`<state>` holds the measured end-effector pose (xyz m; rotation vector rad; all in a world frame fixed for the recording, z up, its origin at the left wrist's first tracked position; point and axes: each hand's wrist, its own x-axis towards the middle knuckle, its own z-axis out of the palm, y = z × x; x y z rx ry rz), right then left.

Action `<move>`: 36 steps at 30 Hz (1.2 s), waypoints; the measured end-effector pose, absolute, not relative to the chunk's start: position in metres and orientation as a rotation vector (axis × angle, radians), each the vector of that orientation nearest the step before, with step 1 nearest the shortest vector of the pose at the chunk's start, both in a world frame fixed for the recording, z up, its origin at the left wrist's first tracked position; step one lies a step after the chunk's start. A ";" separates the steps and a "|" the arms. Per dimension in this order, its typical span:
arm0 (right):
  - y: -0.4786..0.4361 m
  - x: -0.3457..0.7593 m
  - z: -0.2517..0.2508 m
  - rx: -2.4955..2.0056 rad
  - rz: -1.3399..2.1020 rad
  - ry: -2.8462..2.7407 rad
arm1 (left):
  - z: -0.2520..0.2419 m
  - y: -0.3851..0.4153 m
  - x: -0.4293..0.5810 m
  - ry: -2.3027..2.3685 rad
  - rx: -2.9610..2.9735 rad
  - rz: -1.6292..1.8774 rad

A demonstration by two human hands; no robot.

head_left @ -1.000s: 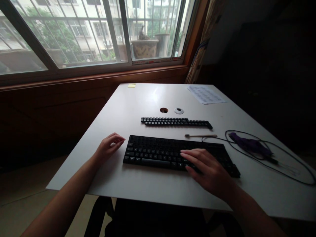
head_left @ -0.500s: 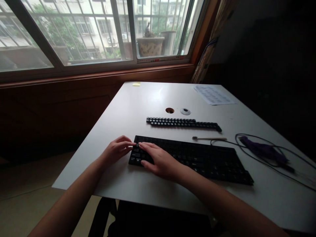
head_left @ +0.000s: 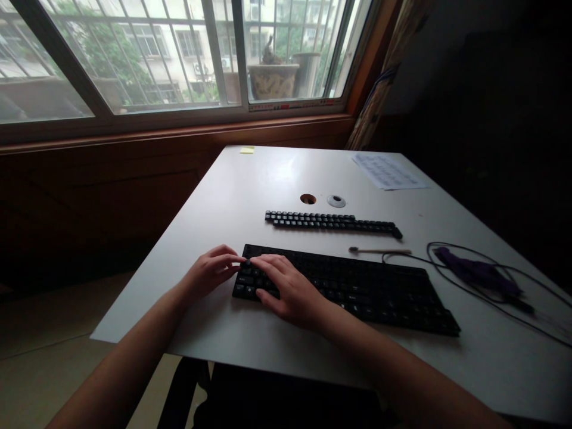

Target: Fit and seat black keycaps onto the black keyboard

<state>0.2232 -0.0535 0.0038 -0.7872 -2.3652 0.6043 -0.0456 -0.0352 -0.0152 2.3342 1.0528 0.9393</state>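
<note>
Fingers (head_left: 269,268) of the right hand (head_left: 290,292) lie outstretched over the left end of the keyboard (head_left: 388,292), lower centre of frame. Left hand (head_left: 208,273) is at its edge; grip, I cannot tell.

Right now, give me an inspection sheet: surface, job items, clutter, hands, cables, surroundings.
Surface: white desk, one round hole, a grey ring beside it.
Job items: black keyboard; detached keycaps lined up in rows beyond it.
Clutter: toothbrush, purple cloth, printed sheets, yellow sticky note.
Hands: left hand and right hand meet at the keyboard's left end; whether either grips a key can't be told.
Cables: black cable looped around the cloth.
Surroundings: barred window, potted plant outside, patterned curtain.
</note>
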 end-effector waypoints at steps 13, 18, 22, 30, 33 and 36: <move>-0.064 0.212 -0.008 -0.867 0.230 -2.643 | -0.021 -0.031 -0.046 1.272 2.285 0.957; -0.066 0.207 -0.008 -0.866 0.222 -2.632 | -0.024 -0.027 -0.048 1.391 2.483 0.922; -0.069 0.203 -0.008 -0.869 0.231 -2.598 | -0.025 -0.027 -0.048 1.386 2.509 0.879; -0.072 0.199 -0.005 -0.881 0.232 -2.570 | -0.026 -0.027 -0.049 1.365 2.508 0.854; -0.072 0.199 -0.005 -0.883 0.241 -2.562 | -0.027 -0.026 -0.049 1.366 2.512 0.858; -0.072 0.198 -0.006 -0.882 0.242 -2.559 | -0.028 -0.027 -0.049 1.371 2.526 0.846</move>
